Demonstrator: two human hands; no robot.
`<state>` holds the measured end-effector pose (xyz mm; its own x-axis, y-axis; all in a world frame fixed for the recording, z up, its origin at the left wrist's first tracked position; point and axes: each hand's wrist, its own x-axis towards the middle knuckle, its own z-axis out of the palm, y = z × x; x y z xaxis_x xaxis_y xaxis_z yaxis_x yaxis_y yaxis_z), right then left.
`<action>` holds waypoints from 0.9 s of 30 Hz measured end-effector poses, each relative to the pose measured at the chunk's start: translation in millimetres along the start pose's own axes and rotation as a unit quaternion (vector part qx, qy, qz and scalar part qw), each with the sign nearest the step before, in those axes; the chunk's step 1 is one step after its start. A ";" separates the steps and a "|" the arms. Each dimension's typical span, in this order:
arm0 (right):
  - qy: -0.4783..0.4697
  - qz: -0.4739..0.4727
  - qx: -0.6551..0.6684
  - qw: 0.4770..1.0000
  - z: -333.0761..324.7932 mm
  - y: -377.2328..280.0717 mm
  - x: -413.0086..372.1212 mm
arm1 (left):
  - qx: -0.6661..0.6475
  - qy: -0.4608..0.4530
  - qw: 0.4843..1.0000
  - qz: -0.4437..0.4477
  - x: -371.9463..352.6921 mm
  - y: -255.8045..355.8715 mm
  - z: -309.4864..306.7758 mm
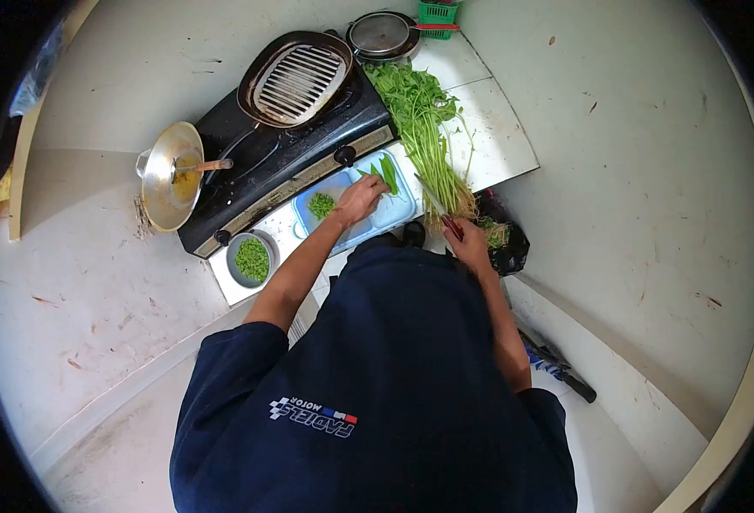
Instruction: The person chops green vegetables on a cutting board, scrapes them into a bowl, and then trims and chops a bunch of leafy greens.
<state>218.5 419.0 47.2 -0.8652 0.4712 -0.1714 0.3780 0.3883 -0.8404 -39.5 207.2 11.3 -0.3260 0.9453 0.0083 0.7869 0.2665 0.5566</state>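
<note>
Upper centre, the greens bundle [432, 145] is lying right of the cutting board [398, 209]. The left hand [360, 198] is clamping green pods [387, 173] there, fingers curled; the right hand [469, 244] is gripping a knife [433, 197]. Chopping, I'd judge; the blade needs bringing across.

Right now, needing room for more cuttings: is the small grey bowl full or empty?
Partly full: the small grey round bowl holds a heap of chopped greens, bare wall showing.
</note>
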 end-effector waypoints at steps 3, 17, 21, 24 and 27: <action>-0.001 -0.001 -0.010 1.000 4.9 0.9 4.4 | 0.014 0.007 1.000 0.005 -0.5 -2.0 -0.1; 0.012 -0.031 -0.008 0.999 12.0 3.0 21.5 | 0.109 -0.009 0.993 -0.046 -7.1 1.5 7.0; 0.006 -0.024 0.000 1.000 11.7 -3.9 26.8 | -0.019 0.131 0.987 -0.094 -12.3 -0.1 9.2; 0.015 0.001 0.054 0.998 14.0 -3.5 31.2 | -0.174 0.156 0.941 -0.244 -10.2 28.3 -16.4; 0.012 0.068 0.193 0.979 11.4 -15.8 36.4 | -0.424 0.235 0.835 -0.260 -9.5 42.7 -22.4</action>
<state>177.2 421.0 48.4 -0.8060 0.5179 -0.2865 0.3323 -0.0047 -0.9432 -14.5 205.4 53.6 -0.8351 0.5110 -0.2038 -0.1151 0.1999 0.9730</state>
